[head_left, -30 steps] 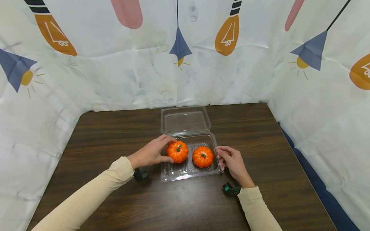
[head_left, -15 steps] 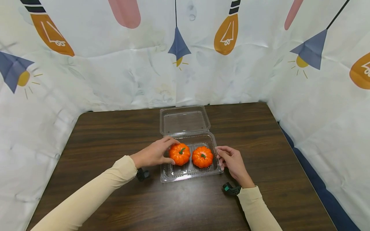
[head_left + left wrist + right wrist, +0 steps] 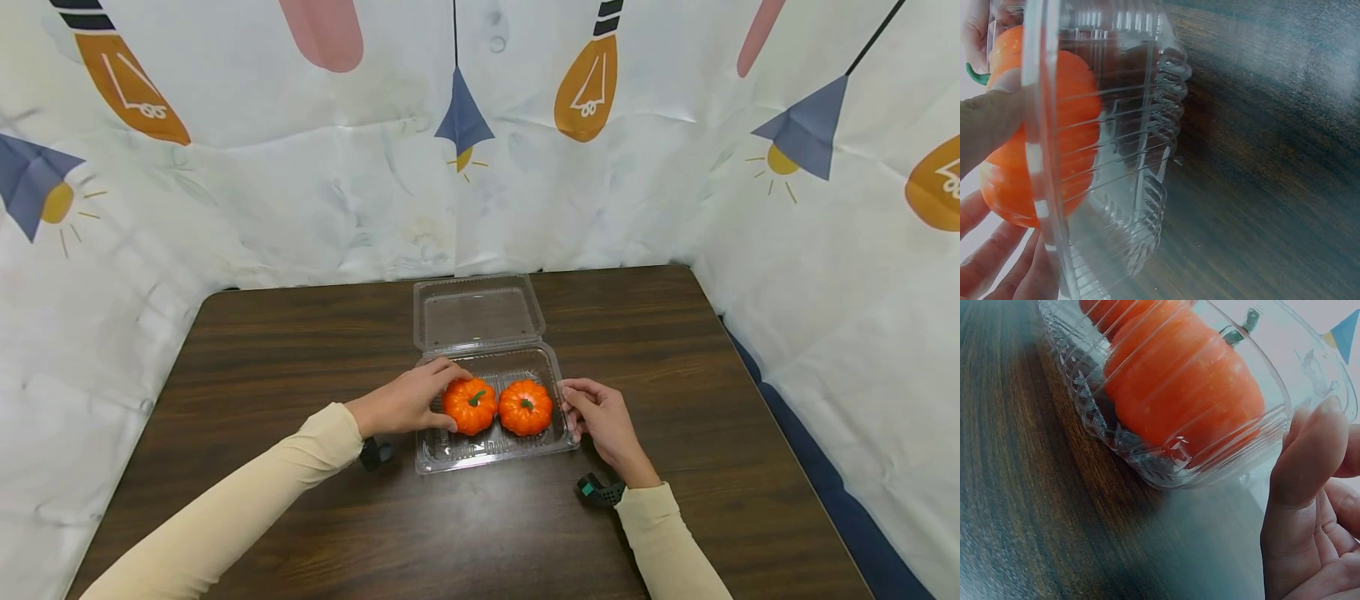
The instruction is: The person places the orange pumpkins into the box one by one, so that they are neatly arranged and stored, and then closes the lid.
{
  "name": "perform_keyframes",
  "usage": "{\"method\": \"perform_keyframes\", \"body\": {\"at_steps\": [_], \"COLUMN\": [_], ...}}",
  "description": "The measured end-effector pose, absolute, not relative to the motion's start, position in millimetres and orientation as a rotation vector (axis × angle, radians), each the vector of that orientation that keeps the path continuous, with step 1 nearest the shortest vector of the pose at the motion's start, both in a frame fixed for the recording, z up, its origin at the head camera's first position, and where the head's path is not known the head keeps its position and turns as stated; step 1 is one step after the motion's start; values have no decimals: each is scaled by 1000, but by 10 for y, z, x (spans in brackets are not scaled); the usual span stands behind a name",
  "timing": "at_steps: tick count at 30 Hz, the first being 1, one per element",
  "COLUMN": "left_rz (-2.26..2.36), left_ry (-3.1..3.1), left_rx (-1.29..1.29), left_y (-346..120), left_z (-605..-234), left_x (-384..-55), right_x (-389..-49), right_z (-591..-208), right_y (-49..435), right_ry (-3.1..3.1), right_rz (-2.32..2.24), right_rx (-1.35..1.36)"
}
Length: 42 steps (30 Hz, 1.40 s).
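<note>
A clear plastic clamshell container [image 3: 457, 460] stands on the table, its lid [image 3: 480, 312] laid back away from me. My left hand [image 3: 405, 402] grips a small orange pumpkin [image 3: 470, 407] with a green stem, thumb on the near side and fingers on the far side. That pumpkin is inside the tray's left half, right beside a second orange pumpkin [image 3: 526, 408]. My right hand [image 3: 606, 422] pinches the container's right rim between thumb and fingers. Through the clear wall the right wrist view shows the second pumpkin [image 3: 1185, 381] close to the thumb.
The dark wood-grain table [image 3: 300, 333] extends around the container. A white curtain [image 3: 337, 200] printed with lamps and bulbs hangs behind the table and along its sides. Dark wrist straps sit on both wrists, and dark blue cloth [image 3: 825, 467] lies past the right edge.
My left hand has moved the left pumpkin rightward and slightly nearer, closing the gap to the second pumpkin. The right hand stays at the container's rim.
</note>
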<state>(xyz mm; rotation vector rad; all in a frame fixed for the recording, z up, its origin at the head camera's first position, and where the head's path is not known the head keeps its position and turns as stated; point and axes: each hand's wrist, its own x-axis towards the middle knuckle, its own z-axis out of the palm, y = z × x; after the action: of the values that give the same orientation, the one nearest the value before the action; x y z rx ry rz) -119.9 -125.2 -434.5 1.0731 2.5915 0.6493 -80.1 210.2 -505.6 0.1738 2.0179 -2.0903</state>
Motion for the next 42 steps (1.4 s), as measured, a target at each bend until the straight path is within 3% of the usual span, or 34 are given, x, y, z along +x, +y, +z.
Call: {"method": "perform_keyframes", "body": {"at_steps": [42], "left_rz": [572], "left_ry": [2588], "left_rx": [1026], "left_y": [-1270], "left_z": [-4295], "left_x": [-1228], "right_x": [-800], "right_z": [-5051], "right_y": [2091], "right_ry": [2045], "right_rz": [-2074], "right_rx": [176]}}
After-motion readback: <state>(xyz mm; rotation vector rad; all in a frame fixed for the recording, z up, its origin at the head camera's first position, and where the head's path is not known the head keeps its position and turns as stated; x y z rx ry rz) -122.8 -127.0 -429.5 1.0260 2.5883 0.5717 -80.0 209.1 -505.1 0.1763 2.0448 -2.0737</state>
